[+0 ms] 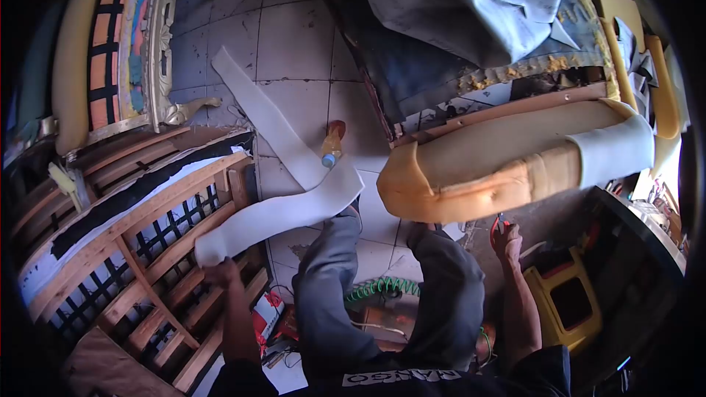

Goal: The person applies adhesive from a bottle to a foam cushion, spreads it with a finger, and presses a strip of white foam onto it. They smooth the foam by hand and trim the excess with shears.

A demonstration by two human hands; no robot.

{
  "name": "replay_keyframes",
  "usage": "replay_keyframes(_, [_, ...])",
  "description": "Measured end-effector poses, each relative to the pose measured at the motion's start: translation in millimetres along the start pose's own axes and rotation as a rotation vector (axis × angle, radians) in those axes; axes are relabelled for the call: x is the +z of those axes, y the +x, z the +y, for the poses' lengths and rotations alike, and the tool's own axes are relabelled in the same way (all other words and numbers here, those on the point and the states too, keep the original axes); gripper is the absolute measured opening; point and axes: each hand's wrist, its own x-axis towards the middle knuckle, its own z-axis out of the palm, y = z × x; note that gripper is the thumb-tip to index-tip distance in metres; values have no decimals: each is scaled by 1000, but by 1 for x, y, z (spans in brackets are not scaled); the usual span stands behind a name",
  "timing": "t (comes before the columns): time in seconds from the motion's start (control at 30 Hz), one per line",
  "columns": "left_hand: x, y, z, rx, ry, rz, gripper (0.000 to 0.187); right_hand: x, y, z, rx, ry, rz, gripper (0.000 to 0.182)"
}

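Note:
My left hand (220,272) is closed on the near end of a long white foam strip (283,212). The strip runs up and right across my knee, then its other length (265,114) stretches away over the floor tiles. In my closed right hand (506,242) is a small red-handled tool (501,225); whether it is scissors or pliers I cannot tell. Just above that hand lies a padded seat piece (507,154) wrapped in yellow-orange foam, with a pale foam sheet (616,148) folded over its right end. A bottle with a blue cap (332,148) is beside the strip's bend.
A wooden frame with black webbing (158,250) stands at left, below an ornate chair frame (158,51). Grey fabric (471,7) covers a large upholstered piece at the back right. A green coiled hose (382,288) lies between my legs. A yellow plastic casing (565,301) sits at right.

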Motion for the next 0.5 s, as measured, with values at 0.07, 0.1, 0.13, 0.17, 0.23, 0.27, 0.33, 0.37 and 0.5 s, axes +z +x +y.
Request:
replay_keyframes(0.07, [101,24,63,360,-781,-3,58,34,29,-12,-222,42,175,46])
replay_keyframes(0.1, [92,4,119,100,-1088,-531,61,48,43,-8,-557,104,336,46])
replay_keyframes(0.13, [95,-18,209,110,-1336,-1155,65,60,66,-8,-579,95,390,45])
replay_keyframes(0.17, [97,-26,257,142,-1262,-1213,69,66,71,-11,-448,74,380,44])
replay_keyframes(0.23, [95,-33,331,239,-1162,-1313,78,73,86,-14,-235,58,402,42])
replay_keyframes(0.27, [104,-32,359,253,-1154,-1344,78,76,93,-15,-177,58,421,41])
replay_keyframes(0.33, [123,-20,404,423,-1057,-1542,74,77,110,-22,-89,73,472,39])
replay_keyframes(0.37, [134,-16,417,573,-943,-1697,71,82,115,-21,-54,91,509,38])
replay_keyframes(0.5, [144,-42,431,510,-1060,-1738,48,81,121,-30,113,197,555,35])
